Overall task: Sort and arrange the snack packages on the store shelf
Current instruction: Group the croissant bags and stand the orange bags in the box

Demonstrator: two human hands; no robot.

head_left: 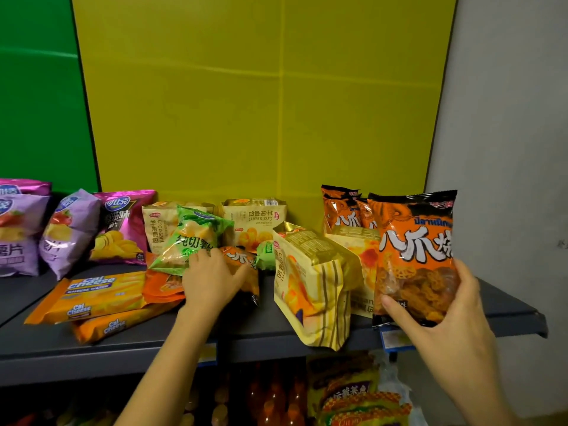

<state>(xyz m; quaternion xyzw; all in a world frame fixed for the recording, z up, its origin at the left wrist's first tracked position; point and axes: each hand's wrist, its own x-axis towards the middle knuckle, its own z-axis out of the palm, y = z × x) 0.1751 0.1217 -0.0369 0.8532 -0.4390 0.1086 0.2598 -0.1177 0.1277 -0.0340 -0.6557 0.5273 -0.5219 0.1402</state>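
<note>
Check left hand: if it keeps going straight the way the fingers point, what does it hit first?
The left hand already rests on the small orange bag; straight on, probably the upright croissant bag behind, though depth is unclear.

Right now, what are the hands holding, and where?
The right hand holds an upright orange octopus snack bag by its lower part, thumb across the front. The left hand rests on a small orange snack bag; whether it has a grip cannot be told.
</note>
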